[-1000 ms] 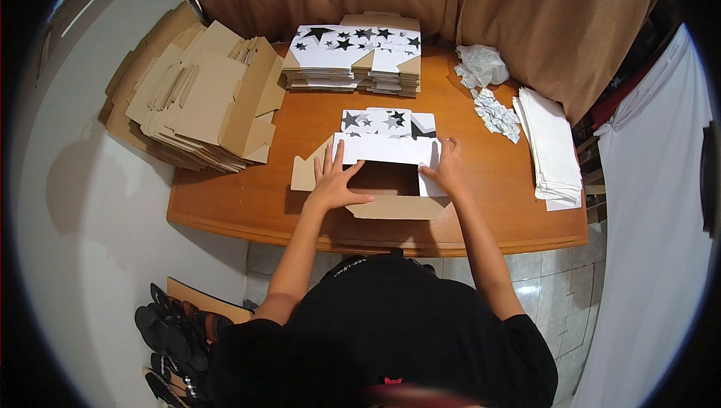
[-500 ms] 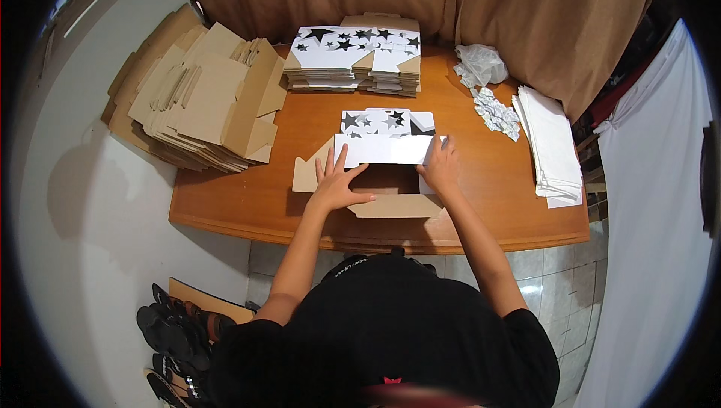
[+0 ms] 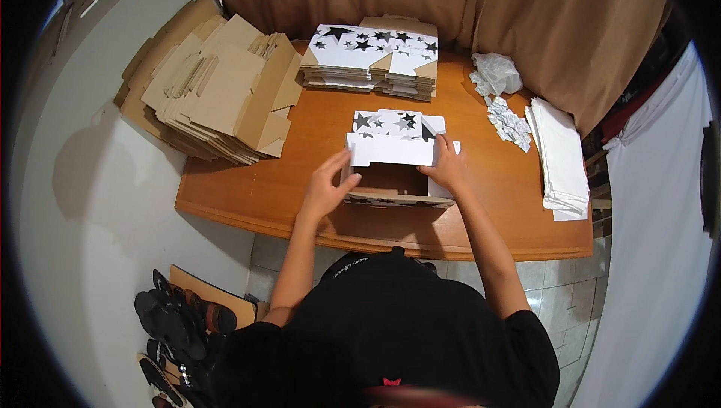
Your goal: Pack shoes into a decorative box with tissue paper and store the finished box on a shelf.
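A partly folded cardboard box (image 3: 398,200) stands on the wooden table in front of me, brown inside and white with black stars outside. Its white flap (image 3: 398,150) runs across the far side, and a starred panel (image 3: 383,121) lies beyond that. At the box's left side, my left hand (image 3: 327,185) holds the raised side wall, fingers toward the far corner and thumb over the near part. My right hand (image 3: 447,166) grips the far right corner, its thumb inside and its fingers on the white flap.
Flat brown cardboard pieces (image 3: 218,92) are stacked at the table's left. Starred flat boxes (image 3: 345,58) form a pile at the back. To the right lie a clear plastic bag (image 3: 496,74), small white packets (image 3: 509,124) and a stack of white sheets (image 3: 559,160). The wooden table's (image 3: 315,231) front edge is near my body.
The left side flap, spread out flat before, now stands up beside my left hand. The near wall has also risen, showing its starred outside. My view has shifted slightly.
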`<state>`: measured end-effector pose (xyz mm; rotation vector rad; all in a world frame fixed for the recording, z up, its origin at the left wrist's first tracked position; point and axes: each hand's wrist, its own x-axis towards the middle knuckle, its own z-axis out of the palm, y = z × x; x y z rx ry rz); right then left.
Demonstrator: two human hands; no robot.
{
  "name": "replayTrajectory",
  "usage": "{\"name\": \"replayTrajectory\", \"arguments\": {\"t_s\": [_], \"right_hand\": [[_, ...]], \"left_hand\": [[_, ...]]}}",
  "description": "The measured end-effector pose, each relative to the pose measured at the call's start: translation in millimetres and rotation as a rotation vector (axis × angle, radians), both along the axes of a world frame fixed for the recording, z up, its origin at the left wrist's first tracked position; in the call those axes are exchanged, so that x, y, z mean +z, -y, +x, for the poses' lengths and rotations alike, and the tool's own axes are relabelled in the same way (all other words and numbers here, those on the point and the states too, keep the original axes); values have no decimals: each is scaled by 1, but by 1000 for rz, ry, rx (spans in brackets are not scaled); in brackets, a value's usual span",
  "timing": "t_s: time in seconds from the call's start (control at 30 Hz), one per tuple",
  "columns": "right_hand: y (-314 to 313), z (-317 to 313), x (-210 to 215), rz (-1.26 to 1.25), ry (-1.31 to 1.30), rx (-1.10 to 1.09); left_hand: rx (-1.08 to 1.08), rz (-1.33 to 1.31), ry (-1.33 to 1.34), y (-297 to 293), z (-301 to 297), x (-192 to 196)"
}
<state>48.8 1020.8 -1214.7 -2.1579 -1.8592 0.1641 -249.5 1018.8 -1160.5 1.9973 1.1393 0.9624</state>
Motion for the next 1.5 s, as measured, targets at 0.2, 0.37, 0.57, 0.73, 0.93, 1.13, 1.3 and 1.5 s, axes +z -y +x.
{"name": "replayTrajectory", "arguments": {"t_s": [0.2, 0.37, 0.57, 0.73, 0.93, 1.13, 1.3, 1.5], "right_hand": [[-2, -8, 10, -97, -62, -29], [-2, -7, 7, -101, -42, -29], [-1, -12, 9, -127, -59, -49], [-1, -12, 8, -120, -30, -46], [0, -14, 10, -124, -34, -56], [2, -18, 9, -109, -15, -29], [3, -23, 9, -69, 9, -42], [5, -17, 14, -112, -133, -41]], "left_hand": [[-396, -111, -240, -17, 5, -40], [-439, -173, -371, -26, 6, -51], [-384, -240, -555, -27, 19, -37], [-353, -288, -581, -36, 23, -36], [-320, -373, -514, -38, 26, -36], [-342, -445, -536, -41, 28, -38], [-276, -399, -477, -36, 27, -46], [-343, -378, -257, -24, 10, -40]]}}
